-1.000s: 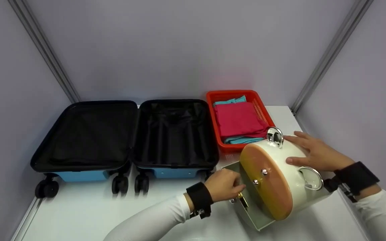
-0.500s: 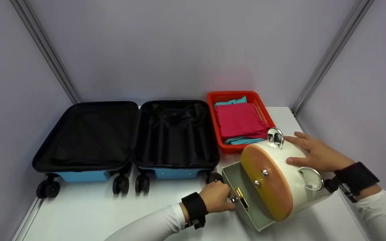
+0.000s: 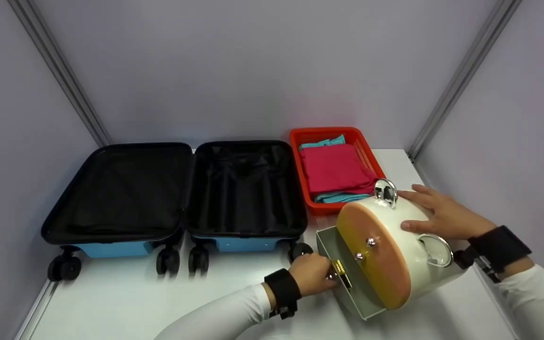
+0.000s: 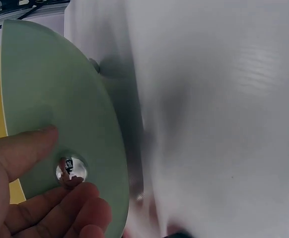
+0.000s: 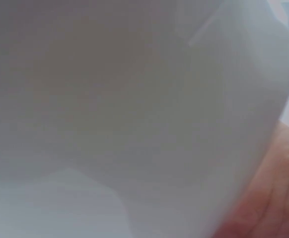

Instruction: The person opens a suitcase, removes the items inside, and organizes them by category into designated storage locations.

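Note:
A cream rounded storage box (image 3: 420, 264) with an orange-and-yellow front stands at right, its grey-green lower drawer (image 3: 371, 307) pulled partly out. Inside the drawer, against its front panel, is a small gold-and-black item (image 3: 342, 274); its kind cannot be told. My left hand (image 3: 310, 274) is at the drawer front. In the left wrist view the thumb touches the green panel (image 4: 60, 99), and the bent fingers lie against the lower edge of the silver knob (image 4: 71, 171). My right hand (image 3: 442, 215) rests on top of the box with its fingers spread.
An open suitcase (image 3: 246, 189) with black lining and blue shell lies at left, on black wheels. Behind the box a red basket (image 3: 366, 146) holds folded pink cloth (image 3: 335, 167) and light-blue cloth (image 3: 343, 197). Pale walls enclose the white table (image 3: 206, 302).
My left hand has come out of the drawer, leaving the gold-and-black item inside, and moved to the knob. The drawer has slid slightly inward. My right hand stays on the box.

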The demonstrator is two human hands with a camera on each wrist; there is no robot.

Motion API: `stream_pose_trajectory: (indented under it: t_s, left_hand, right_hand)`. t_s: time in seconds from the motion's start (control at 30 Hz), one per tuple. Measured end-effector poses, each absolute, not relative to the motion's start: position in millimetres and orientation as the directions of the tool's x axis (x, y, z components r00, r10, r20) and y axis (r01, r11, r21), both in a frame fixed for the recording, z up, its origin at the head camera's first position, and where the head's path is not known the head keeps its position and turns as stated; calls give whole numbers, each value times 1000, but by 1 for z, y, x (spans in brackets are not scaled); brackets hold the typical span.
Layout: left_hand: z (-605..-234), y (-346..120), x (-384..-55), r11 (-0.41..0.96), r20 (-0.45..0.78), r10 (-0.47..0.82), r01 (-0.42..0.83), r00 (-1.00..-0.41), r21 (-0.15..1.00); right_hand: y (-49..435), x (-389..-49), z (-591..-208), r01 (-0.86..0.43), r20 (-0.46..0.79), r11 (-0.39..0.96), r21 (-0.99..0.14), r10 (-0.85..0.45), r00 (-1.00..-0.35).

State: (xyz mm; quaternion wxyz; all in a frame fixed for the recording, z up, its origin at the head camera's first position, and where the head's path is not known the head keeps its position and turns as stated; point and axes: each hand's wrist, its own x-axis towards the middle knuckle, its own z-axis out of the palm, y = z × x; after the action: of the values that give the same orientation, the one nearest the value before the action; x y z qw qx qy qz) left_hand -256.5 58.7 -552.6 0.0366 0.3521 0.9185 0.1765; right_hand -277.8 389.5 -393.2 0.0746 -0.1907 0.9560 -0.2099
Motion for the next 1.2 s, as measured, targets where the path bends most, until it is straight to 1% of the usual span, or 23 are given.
stream_pose_trajectory:
  t_s: [0.27,0.47,0.8,0.97,1.2]
  left_hand:
    - [-555,79,-261,702,44,641,608,-767,371]
    - [-556,89,-264,716,40,635,607,-772,344]
    - [-556,100,-272,703,41,660,635,-750,319]
    - [-556,107,-272,704,36,665,642,-746,304]
    - [-559,113,-274,693,32,673,645,-739,322]
  right_hand:
    - [388,-276,-390,-310,-91,848,-430,-382,-920]
    - [386,-276,-390,-315,-87,843,-436,-388,-917]
    - [385,-279,-390,-312,-98,851,-423,-386,-917]
    - [386,-280,-392,-331,-81,844,-423,-399,-913]
    - [389,-277,-390,-325,-86,845,-424,-395,-915]
